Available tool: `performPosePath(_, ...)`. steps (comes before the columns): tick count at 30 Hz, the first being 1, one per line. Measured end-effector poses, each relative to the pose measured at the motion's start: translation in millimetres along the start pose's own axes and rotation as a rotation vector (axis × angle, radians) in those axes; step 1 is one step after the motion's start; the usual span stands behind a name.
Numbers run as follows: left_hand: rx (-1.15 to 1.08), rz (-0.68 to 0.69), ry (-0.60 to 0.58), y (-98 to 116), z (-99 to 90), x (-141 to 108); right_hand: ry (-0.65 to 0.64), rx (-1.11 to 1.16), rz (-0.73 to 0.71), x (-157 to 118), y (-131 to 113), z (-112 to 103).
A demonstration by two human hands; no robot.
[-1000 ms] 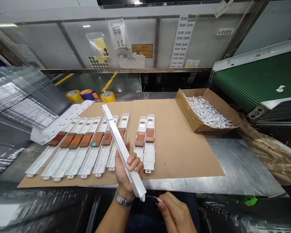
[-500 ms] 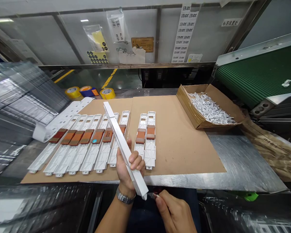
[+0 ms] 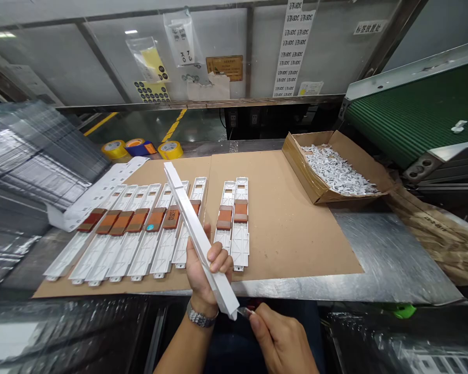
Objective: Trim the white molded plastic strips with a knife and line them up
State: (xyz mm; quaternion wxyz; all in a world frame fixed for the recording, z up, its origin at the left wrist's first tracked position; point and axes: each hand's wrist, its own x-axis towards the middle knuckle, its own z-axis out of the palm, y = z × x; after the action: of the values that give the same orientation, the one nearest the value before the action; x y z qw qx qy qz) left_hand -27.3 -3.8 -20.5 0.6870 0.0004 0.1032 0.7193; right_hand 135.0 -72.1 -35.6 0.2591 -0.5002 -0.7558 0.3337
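Observation:
My left hand (image 3: 208, 272) is shut around a long white plastic strip (image 3: 197, 236), which slants up and away from my palm over the cardboard. My right hand (image 3: 281, 337) pinches a small metal-tipped tool (image 3: 244, 311), its tip at the strip's lower end. Its exact kind is hidden by my fingers. Beyond my left hand lie several white plastic pieces (image 3: 148, 254) side by side, each with a brown-orange band (image 3: 225, 217). The nearest pieces sit just past my left fingers, and the strip crosses above one of them.
The pieces rest on a cardboard sheet (image 3: 284, 244) over a steel table (image 3: 386, 265). A cardboard box (image 3: 308, 176) of white scraps stands back right, beside a green conveyor belt (image 3: 409, 114). Rolls of tape (image 3: 170, 150) stand at the back, and clear plastic sheets (image 3: 39, 150) lie left.
My right hand's tool has come closer to the strip's lower end, and its tip now meets that end. The whole scene has shifted slightly upward in view.

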Motion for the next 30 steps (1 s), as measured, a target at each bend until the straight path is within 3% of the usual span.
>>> performPosePath(7, 0.05, 0.001, 0.048, -2, 0.9, 0, -0.056, 0.051, 0.047, -3, 7, 5)
performPosePath(15, 0.096, -0.025, 0.098, -5, -1.5, 1, -0.218, 0.091, 0.116, -5, 11, -3)
performPosePath(21, 0.136, -0.035, 0.123, -7, -0.4, 2, -0.247, 0.099, 0.146, -3, 10, -7)
performPosePath(30, 0.181, -0.003, 0.159, -7, 0.5, 7, -0.262, 0.124, 0.027, -6, 10, 0)
